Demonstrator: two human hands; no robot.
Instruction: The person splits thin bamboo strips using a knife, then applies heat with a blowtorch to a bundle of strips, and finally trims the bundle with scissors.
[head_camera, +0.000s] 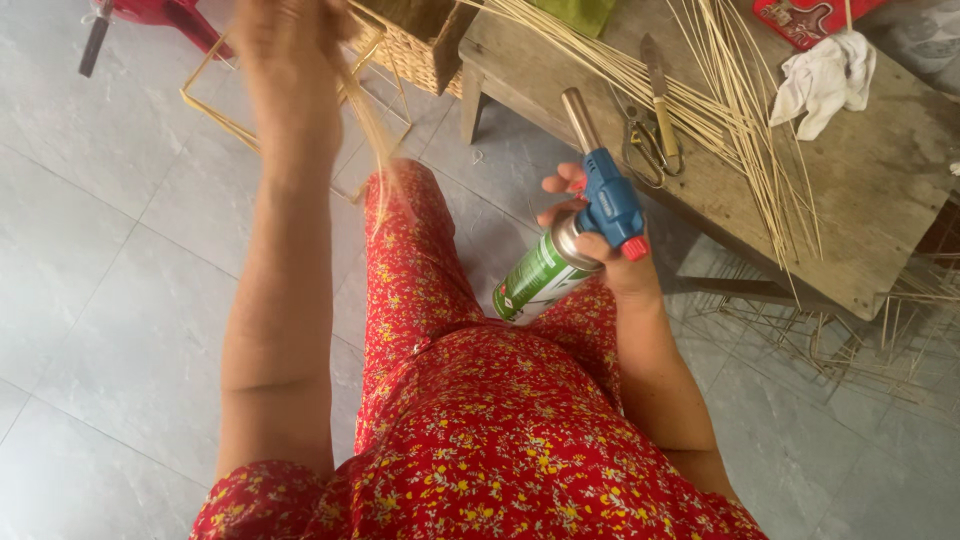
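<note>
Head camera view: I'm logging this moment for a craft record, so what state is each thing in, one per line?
Gas torch: held in the right hand, no flame visible, nozzle pointing up and away.
Thin bamboo strip: held up by the left hand, blurred.
Scissors: lying on the wooden table, blades hidden.
Knife: lying flat among the bamboo sticks.
White cloth: crumpled.

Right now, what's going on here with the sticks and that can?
A person in a red flowered dress holds a blue-headed gas torch on a green can in the right hand. The left hand is raised, gripping thin bamboo strips. On the wooden table lie more strips, scissors, a knife and a white rag.
</note>
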